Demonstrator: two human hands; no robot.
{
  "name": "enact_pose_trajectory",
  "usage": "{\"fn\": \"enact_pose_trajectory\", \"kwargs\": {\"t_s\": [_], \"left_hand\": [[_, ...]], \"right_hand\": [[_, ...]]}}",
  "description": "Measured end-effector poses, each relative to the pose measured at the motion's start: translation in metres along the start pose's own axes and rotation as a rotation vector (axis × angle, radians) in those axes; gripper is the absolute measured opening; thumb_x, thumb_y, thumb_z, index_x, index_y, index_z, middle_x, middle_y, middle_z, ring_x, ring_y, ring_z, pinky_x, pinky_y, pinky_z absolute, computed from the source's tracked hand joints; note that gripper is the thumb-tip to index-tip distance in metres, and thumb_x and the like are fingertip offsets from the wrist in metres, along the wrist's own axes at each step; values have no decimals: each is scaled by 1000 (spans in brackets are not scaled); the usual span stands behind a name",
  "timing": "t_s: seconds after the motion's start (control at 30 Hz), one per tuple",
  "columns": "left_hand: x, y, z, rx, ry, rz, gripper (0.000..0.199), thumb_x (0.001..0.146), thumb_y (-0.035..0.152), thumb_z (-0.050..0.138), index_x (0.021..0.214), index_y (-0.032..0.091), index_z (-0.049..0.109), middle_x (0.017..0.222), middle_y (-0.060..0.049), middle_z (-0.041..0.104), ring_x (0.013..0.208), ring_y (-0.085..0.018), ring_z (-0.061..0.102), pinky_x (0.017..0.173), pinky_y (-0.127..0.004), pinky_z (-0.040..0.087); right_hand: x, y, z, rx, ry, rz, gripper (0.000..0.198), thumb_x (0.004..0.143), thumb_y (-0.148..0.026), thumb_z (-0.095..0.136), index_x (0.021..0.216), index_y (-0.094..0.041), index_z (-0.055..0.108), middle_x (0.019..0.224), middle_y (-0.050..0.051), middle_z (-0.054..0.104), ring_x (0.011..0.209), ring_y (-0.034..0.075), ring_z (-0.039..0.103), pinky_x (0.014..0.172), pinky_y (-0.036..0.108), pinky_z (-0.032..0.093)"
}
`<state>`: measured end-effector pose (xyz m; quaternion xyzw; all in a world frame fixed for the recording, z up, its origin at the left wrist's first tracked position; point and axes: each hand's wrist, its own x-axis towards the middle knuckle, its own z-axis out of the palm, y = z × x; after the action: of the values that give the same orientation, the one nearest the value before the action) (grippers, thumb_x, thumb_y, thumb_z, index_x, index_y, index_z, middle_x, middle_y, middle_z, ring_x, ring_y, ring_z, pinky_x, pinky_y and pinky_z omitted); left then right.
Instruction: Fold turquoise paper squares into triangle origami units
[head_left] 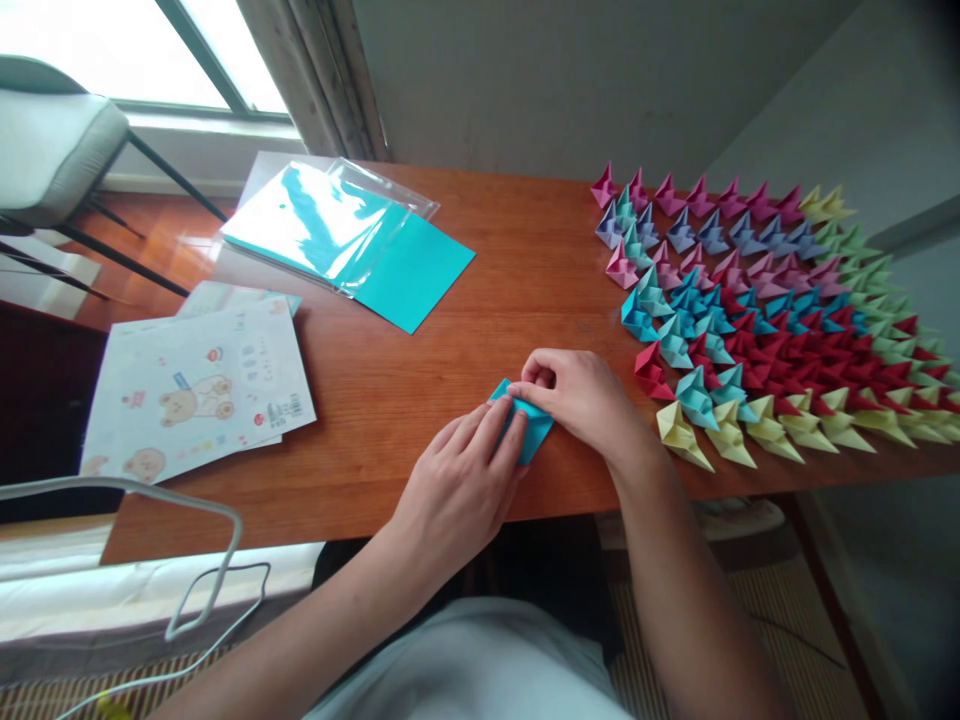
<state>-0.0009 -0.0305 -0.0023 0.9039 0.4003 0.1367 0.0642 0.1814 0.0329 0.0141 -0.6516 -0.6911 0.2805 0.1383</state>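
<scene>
The small, bright turquoise, folded paper piece lay near the centre of the frame, just below its midpoint, on the brown wood-grained table, near the table's lower edge. It was partly covered by both hands.

Hand state: the left hand, entering from the lower left, laid its extended fingers on the paper; its thumb was hidden, so whether it clamped the piece from below could not be told. The right hand had thumb and forefinger brought together at the paper's upper edge, apparently pinching it, with the other fingers curled.

The step in hand appeared to be folding or creasing. Good execution called for the following:

1. The left fingers needed to bear down evenly, since a slipped layer would have skewed the fold.
2. Edges and corners needed aligning before pressure was applied; a crease set off-line would have been hard to remove.
3. The right thumb best worked along the fold in one firm pass, without dragging the sheet.

Surroundings: the flat turquoise paper sheets protruded from a clear plastic sleeve at upper left, well apart from the hands. The rows of multicoloured, pointed, folded-paper shapes occupied the right of the frame, clear of the right hand.
</scene>
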Motion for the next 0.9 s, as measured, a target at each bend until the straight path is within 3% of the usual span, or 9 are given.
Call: {"fn": "enact_pose_trajectory", "kwargs": {"t_s": [0.27, 0.43, 0.53, 0.6, 0.73, 0.9], "left_hand": [[1, 9, 0, 84, -41, 4, 50, 99, 41, 50, 133, 6, 59, 145, -18, 57, 133, -32, 55, 108, -43, 49], [-2, 12, 3, 163, -98, 1, 61, 100, 49, 49, 139, 4, 55, 151, -19, 51, 139, -32, 49, 113, -42, 45], [-2, 12, 3, 190, -112, 11, 63, 100, 52, 47, 140, 4, 55, 151, -20, 50, 140, -32, 49, 114, -42, 43], [-2, 11, 3, 192, -106, 23, 64, 100, 53, 45, 140, 4, 55, 151, -21, 50, 139, -33, 49, 114, -42, 43], [-3, 11, 4, 199, -110, 35, 63, 100, 50, 46, 142, 3, 53, 152, -21, 48, 140, -33, 48, 114, -42, 43], [-3, 11, 3, 217, -119, 34, 61, 101, 49, 44, 141, 4, 54, 152, -21, 49, 140, -32, 49, 113, -42, 45]], "right_hand": [[-2, -1, 1, -19, 15, -11, 15, 84, -30, 74, 74, -22, 66, 69, -4, 66, 64, 13, 59, 57, 26, 33], [-6, 4, 7, -8, 68, -81, 15, 87, -29, 72, 76, -22, 66, 75, -1, 69, 70, 16, 61, 63, 27, 41], [-22, 12, 15, 19, 242, -234, 9, 96, -25, 61, 91, -21, 68, 89, 3, 71, 86, 20, 64, 77, 31, 49], [-38, 17, 21, -21, 403, -337, 17, 99, -20, 52, 104, -20, 69, 99, 7, 72, 95, 22, 62, 87, 36, 50], [-71, 26, 36, -189, 378, -441, 33, 96, -10, 49, 122, -19, 68, 123, 11, 68, 113, 27, 58, 95, 43, 50], [-92, 23, 49, -423, 378, -322, 40, 97, -14, 52, 134, -23, 63, 147, 8, 57, 127, 31, 53, 99, 49, 45]]}}
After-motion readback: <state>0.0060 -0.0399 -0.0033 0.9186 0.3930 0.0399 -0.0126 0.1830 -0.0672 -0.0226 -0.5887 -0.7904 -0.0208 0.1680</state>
